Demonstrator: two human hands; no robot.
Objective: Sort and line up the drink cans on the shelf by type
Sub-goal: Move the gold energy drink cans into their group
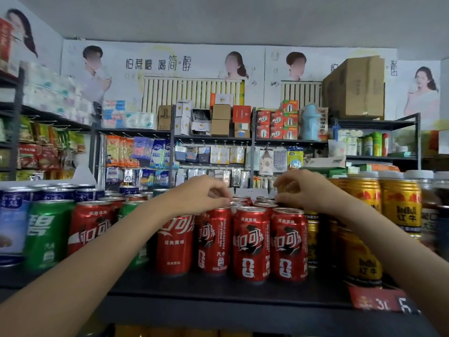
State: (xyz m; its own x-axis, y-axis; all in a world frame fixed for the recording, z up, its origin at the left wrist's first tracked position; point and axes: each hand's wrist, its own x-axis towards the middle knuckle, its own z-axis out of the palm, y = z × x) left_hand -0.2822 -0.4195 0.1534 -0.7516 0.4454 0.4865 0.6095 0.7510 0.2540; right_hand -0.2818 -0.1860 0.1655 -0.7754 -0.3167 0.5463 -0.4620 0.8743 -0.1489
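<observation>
Red cans (251, 242) look stiff, slick, probably full: grip the sides. Left hand (204, 193) and right hand (300, 188) curl over the tops; grasp unclear.

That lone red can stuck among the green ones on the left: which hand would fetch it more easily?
Probably the left hand. Its forearm already passes right beside that red can, while the right hand hovers over near the gold cans.

Even, soft indoor light, faint shadows; edges bend and blur, centre sharper.
</observation>
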